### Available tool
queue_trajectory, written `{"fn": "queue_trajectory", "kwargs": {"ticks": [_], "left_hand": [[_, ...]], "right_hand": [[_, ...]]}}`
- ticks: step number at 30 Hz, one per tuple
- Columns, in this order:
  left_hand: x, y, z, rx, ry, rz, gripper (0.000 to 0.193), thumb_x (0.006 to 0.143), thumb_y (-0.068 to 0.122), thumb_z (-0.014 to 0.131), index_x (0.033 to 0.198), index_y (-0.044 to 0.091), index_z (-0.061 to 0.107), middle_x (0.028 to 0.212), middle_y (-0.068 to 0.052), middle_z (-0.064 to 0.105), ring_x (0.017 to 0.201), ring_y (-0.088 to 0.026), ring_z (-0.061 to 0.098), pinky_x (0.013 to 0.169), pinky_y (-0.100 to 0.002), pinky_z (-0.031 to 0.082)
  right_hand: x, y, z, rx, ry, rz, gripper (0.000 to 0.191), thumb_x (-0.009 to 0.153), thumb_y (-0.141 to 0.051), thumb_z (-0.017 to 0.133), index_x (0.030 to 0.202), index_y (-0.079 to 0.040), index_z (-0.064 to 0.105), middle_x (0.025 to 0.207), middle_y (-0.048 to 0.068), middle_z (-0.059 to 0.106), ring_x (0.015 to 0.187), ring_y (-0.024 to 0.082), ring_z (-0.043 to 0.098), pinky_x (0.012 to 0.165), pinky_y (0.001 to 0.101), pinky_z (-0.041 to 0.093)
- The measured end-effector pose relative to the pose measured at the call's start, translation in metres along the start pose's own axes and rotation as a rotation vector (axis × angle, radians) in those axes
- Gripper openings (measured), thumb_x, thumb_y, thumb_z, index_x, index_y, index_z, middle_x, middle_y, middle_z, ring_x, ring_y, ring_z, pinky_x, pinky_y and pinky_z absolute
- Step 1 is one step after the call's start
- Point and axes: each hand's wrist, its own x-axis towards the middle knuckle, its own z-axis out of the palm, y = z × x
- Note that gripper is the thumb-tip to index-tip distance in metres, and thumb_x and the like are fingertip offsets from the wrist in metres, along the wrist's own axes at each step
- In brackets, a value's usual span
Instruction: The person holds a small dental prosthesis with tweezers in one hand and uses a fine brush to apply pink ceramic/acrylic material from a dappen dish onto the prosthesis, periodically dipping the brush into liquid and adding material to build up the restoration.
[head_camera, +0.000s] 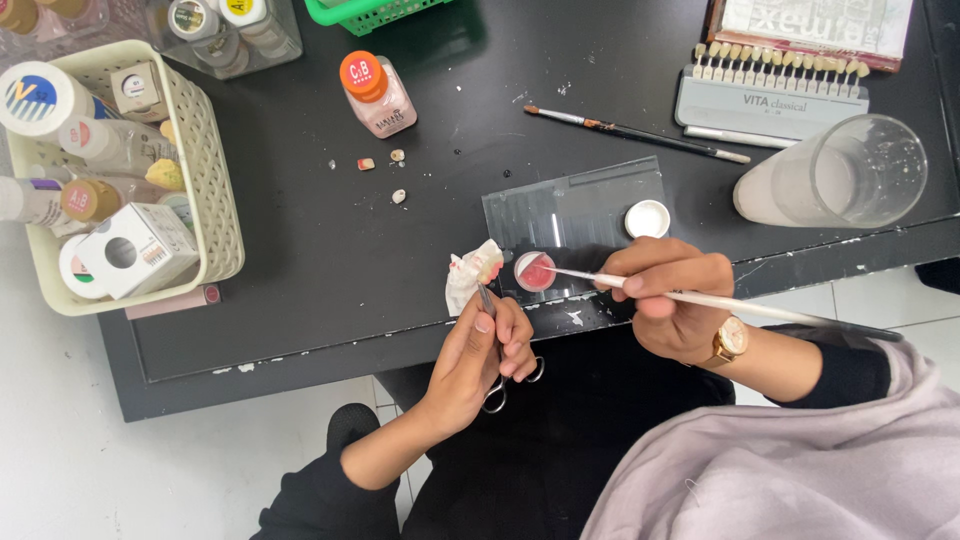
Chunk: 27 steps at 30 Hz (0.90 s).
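Note:
My left hand (478, 360) grips metal scissor-handled forceps (493, 345) whose tips hold a small tooth piece wrapped in white tissue (470, 273). My right hand (668, 297) holds a thin white brush (700, 298); its tip touches pink paste in a small round dish (536, 271). The dish sits at the front of a glass mixing slab (580, 212) on the black table (300, 260). A white cap (648, 218) lies on the slab just above my right hand.
A cream basket (215, 180) of jars and boxes stands at the left. An orange-capped bottle (377, 93), a second brush (635, 132), a tooth shade guide (770, 85) and a glass of cloudy water (840, 172) lie behind. Small tooth pieces (398, 196) are scattered mid-table.

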Motion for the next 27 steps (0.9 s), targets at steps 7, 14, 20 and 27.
{"fn": "queue_trajectory", "kwargs": {"ticks": [7, 14, 20, 27], "left_hand": [[0.002, 0.005, 0.004, 0.057, 0.001, -0.002, 0.034, 0.115, 0.040, 0.034, 0.103, 0.009, 0.040, 0.110, -0.007, 0.045, 0.083, -0.011, 0.046, 0.077, -0.031, 0.048], [0.004, 0.009, 0.008, 0.091, 0.000, -0.003, 0.035, 0.115, 0.040, 0.033, 0.102, 0.008, 0.041, 0.125, -0.014, 0.049, 0.084, -0.014, 0.050, 0.077, -0.032, 0.050], [0.004, 0.010, 0.008, 0.112, -0.007, 0.004, 0.037, 0.115, 0.041, 0.033, 0.102, 0.007, 0.041, 0.138, -0.019, 0.049, 0.088, -0.015, 0.054, 0.078, -0.032, 0.050], [0.004, 0.011, 0.009, 0.134, -0.005, 0.003, 0.038, 0.115, 0.042, 0.033, 0.103, 0.006, 0.042, 0.144, -0.020, 0.048, 0.092, -0.015, 0.057, 0.078, -0.032, 0.052]], "right_hand": [[0.008, -0.002, 0.000, -0.316, -0.162, -0.005, 0.029, 0.110, -0.038, 0.052, 0.107, -0.009, 0.058, 0.091, 0.007, 0.066, 0.066, 0.015, 0.061, 0.057, 0.0292, 0.046], [0.015, -0.005, 0.001, -0.441, -0.245, -0.073, 0.027, 0.108, -0.039, 0.055, 0.106, -0.013, 0.060, 0.086, 0.004, 0.063, 0.063, 0.017, 0.058, 0.053, 0.0312, 0.042], [0.013, -0.003, 0.000, -0.404, -0.235, -0.057, 0.029, 0.108, -0.040, 0.054, 0.105, -0.012, 0.058, 0.084, 0.004, 0.062, 0.061, 0.016, 0.056, 0.052, 0.0308, 0.041], [0.011, -0.003, 0.002, -0.330, -0.183, 0.025, 0.030, 0.110, -0.039, 0.051, 0.101, -0.010, 0.056, 0.082, 0.005, 0.062, 0.061, 0.015, 0.056, 0.053, 0.0292, 0.042]]}}
